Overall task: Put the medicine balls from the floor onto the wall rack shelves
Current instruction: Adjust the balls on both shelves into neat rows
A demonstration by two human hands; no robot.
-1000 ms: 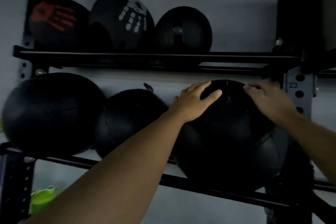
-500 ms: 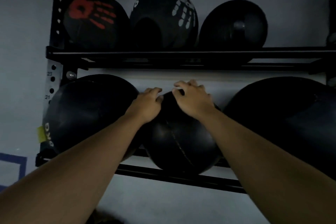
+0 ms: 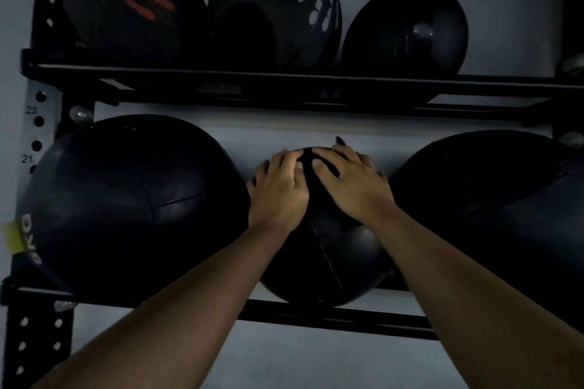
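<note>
A black medicine ball point(image 3: 331, 259) rests in the middle of the lower shelf point(image 3: 331, 319) of the wall rack. My left hand point(image 3: 279, 189) and my right hand point(image 3: 350, 186) lie side by side on its top, fingers curled over it. A larger black ball point(image 3: 126, 205) sits to its left and another large one point(image 3: 493, 215) to its right. On the upper shelf point(image 3: 316, 79) stand a ball with a red handprint point(image 3: 132, 3), one with a white handprint point(image 3: 275, 6) and a plain black ball point(image 3: 404, 28).
The rack's black upright point(image 3: 38, 142) with numbered holes runs down the left edge. A second upright point(image 3: 573, 9) shows at the far right. The grey wall point(image 3: 284, 357) lies behind and below the shelves. The scene is dim.
My hands left the large right-hand ball and came onto the smaller middle ball. My view swung left and came closer to the rack.
</note>
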